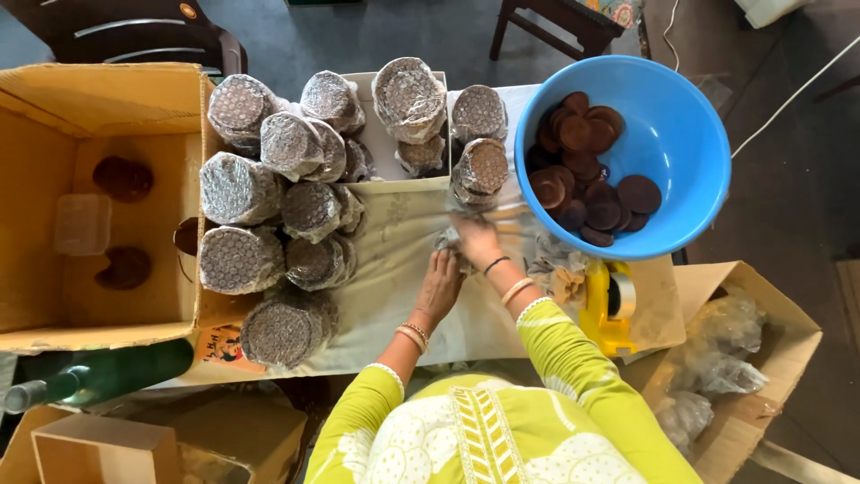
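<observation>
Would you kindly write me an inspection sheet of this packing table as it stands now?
Surface: table under a pale cloth.
Job's things: blue basin of brown discs; bubble-wrapped stacks at left; a scrap of wrap under the hands.
Clutter: yellow tape dispenser; open cardboard box; green bottle.
Grippers: left hand and right hand both on the wrap; grip unclear.
Cables: white cable on the floor.
Surroundings: dark chair; box of plastic wrap.
</observation>
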